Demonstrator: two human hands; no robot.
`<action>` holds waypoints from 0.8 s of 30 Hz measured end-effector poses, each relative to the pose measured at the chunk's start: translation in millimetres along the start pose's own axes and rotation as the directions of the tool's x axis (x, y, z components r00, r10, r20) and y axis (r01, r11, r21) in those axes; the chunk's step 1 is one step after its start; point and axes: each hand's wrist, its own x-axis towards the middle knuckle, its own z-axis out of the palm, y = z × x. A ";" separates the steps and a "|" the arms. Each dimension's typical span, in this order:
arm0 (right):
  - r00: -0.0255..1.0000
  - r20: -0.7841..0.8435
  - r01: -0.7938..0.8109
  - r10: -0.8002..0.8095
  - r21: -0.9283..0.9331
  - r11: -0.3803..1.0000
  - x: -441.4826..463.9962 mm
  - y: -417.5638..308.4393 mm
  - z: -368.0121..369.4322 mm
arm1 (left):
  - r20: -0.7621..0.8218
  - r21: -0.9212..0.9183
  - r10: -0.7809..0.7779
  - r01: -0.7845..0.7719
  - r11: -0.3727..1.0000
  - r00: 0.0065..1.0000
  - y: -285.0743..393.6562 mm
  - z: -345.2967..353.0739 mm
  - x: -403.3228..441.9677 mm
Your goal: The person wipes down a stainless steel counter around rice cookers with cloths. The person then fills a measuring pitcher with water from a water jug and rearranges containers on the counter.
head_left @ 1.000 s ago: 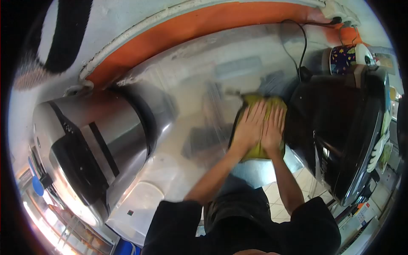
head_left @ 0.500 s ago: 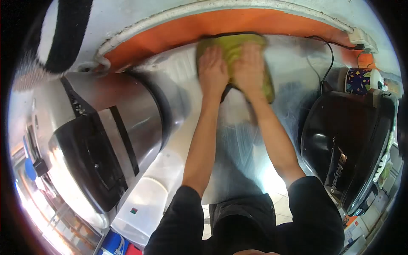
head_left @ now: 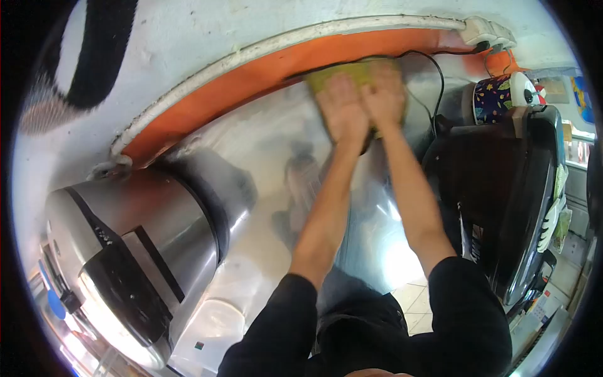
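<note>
My left hand (head_left: 343, 108) lies flat on a yellow-green cloth (head_left: 319, 79), fingers stretched out and slightly blurred. Beside it my right hand (head_left: 385, 94) presses on the same cloth, also flat and close to the left one. The cloth is spread on a shiny metal countertop (head_left: 254, 141), up against the orange strip (head_left: 276, 72) at the back wall. Both palms cover much of it, and neither hand is wrapped round anything.
A large steel cooker with a black front (head_left: 147, 217) stands at left, near a translucent plastic container (head_left: 210, 330). At right are a black appliance (head_left: 487, 169), a flower-patterned round pot (head_left: 494, 100), a black cord (head_left: 441, 78) and wall sockets (head_left: 488, 32).
The camera view has turned, so the appliances sit further left. Both hands and the cloth have shifted rightward along the back edge, nearer the black cord, and the hands are closer together.
</note>
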 end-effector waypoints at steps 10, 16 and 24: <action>0.972 0.150 0.139 -0.181 0.252 0.958 -148.7 -129.9 -63.7 | -0.027 0.364 -0.208 0.204 0.909 0.978 -88.9 -102.7 -165.6; 0.648 0.391 0.460 -0.654 0.484 0.745 -277.4 -153.4 -111.9 | 0.000 0.492 -0.422 0.367 0.790 0.907 -93.9 -151.4 -321.2; 0.955 0.293 -0.043 0.031 0.032 0.999 -301.5 -1.2 -135.6 | 0.291 0.196 0.024 -0.084 0.977 0.957 11.5 -103.7 -316.5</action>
